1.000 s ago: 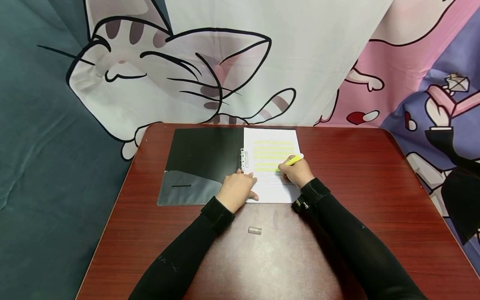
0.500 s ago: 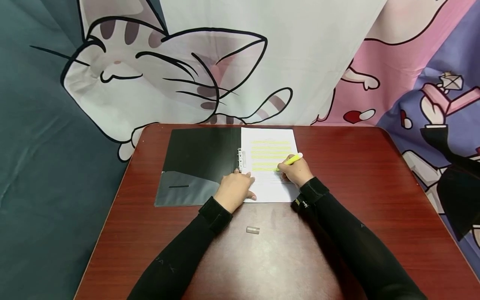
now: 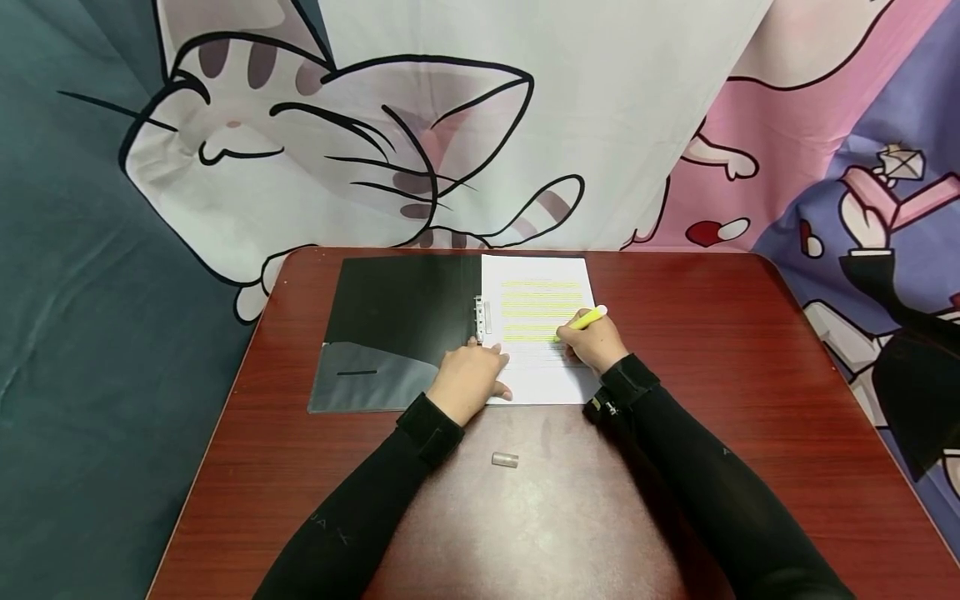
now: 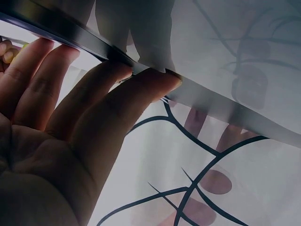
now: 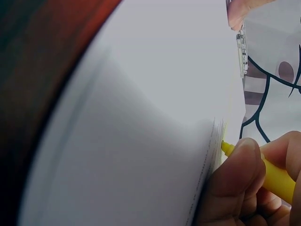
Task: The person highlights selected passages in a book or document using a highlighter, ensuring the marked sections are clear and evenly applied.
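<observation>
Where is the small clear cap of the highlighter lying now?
In the head view, the small clear cap lies on the red-brown wooden table, between the two black sleeves, nearer the person than the white printed sheet.

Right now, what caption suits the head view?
Right hand runs a yellow highlighter across the printed page while left hand steadies it.

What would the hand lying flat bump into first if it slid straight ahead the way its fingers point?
Probably the metal clip on the folder's spine. The left hand lies flat at the paper's left edge, fingers pointing away from the person, and the clip sits just beyond the fingertips. How close is hard to judge.
</observation>
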Demonstrator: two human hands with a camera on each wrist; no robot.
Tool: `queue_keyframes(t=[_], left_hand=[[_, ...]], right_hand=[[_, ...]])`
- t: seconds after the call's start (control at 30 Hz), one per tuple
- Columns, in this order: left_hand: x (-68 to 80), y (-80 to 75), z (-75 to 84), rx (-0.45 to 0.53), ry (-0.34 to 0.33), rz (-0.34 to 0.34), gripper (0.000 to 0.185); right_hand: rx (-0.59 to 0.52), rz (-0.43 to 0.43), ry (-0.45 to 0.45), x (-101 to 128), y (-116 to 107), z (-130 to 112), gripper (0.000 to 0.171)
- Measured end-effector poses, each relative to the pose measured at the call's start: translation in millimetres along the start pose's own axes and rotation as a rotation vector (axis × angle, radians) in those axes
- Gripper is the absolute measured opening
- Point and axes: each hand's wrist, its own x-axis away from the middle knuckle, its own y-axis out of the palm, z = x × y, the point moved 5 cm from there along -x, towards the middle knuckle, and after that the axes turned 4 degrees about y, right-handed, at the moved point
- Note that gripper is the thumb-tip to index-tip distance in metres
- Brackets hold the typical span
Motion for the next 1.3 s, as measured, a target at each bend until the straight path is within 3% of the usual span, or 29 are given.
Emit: queue_keyframes(t=[0.9, 1.3], left_hand=[[1.3, 0.4, -0.5, 0.009, 0.005, 0.021, 0.064], [0.0, 2.9, -0.4, 0.051, -0.012, -0.014, 0.064]], right_hand=[[-0.005, 0.008, 0.015, -1.7, -5.8, 5.0, 0.012], [0.010, 0.003, 0.008, -2.1, -9.8, 6.8, 0.013]])
